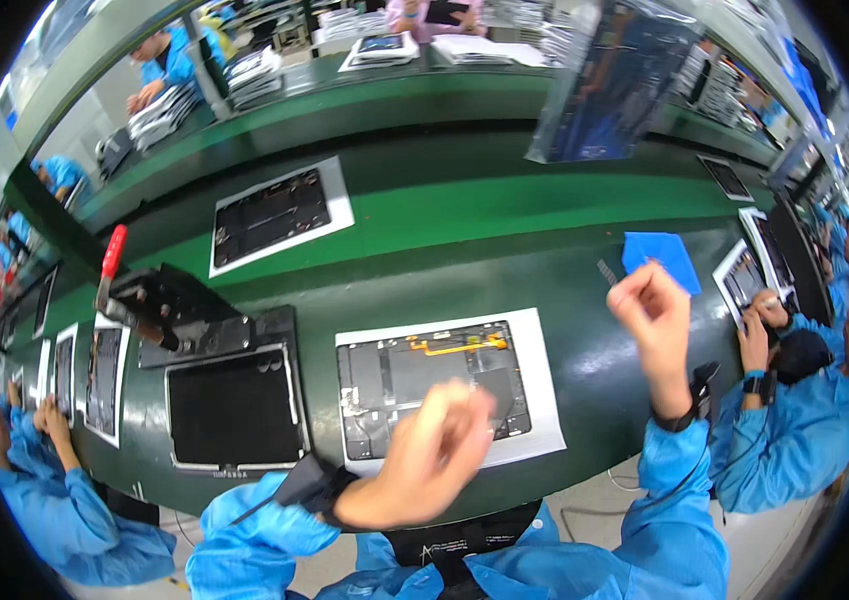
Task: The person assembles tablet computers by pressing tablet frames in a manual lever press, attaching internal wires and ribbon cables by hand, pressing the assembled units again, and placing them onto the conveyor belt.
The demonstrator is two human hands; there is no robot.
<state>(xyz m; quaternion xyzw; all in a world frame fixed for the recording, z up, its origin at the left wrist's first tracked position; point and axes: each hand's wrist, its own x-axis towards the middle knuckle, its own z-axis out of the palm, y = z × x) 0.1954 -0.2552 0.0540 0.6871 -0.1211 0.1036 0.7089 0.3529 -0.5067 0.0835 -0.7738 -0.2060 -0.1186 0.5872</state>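
An opened tablet (425, 385) lies on a white sheet (543, 400) on the bench before me, its dark inside showing and an orange flat cable (460, 345) near its far edge. Over its near part hovers my left hand (420, 460), its fingers curled in and a little blurred; what they hold, if anything, is not visible. To the right of the tablet my right hand (653, 315) is raised, thumb and fingers pinched together. Anything in that pinch is too small to make out. Just behind it lies a blue sheet (667, 258), with a small striped strip (607, 272) beside it.
A press fixture with a red-handled clamp (115, 252) stands at left, a black panel in a frame (235, 410) before it. Another opened tablet (273, 212) lies on the green belt (465, 215). A plastic bag (610, 90) hangs ahead. Co-workers (795, 430) sit close on both sides.
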